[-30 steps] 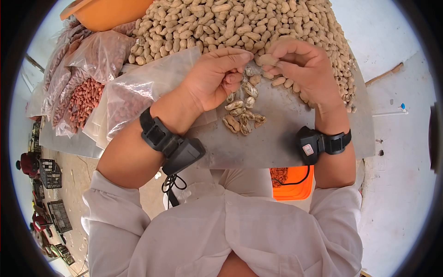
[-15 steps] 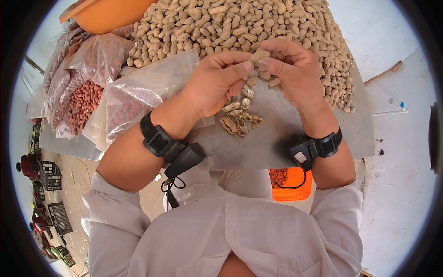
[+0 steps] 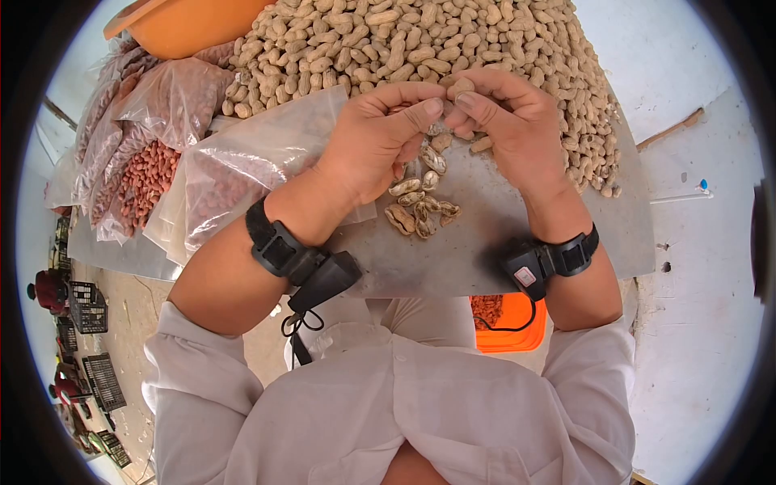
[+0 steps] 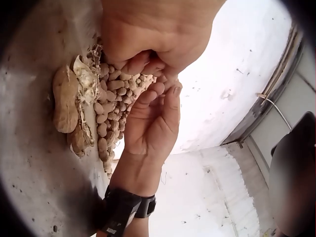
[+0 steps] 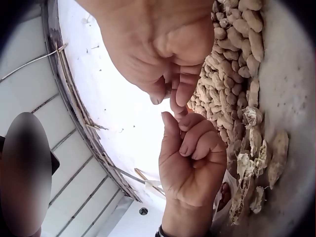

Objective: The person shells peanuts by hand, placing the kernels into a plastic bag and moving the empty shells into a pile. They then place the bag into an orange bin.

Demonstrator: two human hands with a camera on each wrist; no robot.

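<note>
In the head view my right hand (image 3: 517, 133) pinches an unshelled peanut (image 3: 463, 86) between thumb and forefinger. My left hand (image 3: 380, 137) is right beside it, thumb and forefinger tips close to the peanut. The left fingers curl round a bit of reddish peanut kernels, mostly hidden by the thumb. Both wrist views show the fingertips of the two hands meeting, the left hand (image 5: 192, 163) with its fingers folded toward the palm. Below the hands, several cracked peanut shells (image 3: 424, 218) lie on the metal tabletop (image 3: 388, 271).
A large heap of peanuts (image 3: 420, 40) covers the back of the table. Clear plastic bags (image 3: 174, 97) of red kernels (image 3: 149, 182) lie at the left, under an orange basin (image 3: 190, 28). An orange tub (image 3: 517, 331) with reddish contents stands below the table edge.
The hands were apart a second ago, with a peanut in the right; they came together at the peanut. Since then the peanut has tilted in the right fingers and the left fingertips shifted slightly.
</note>
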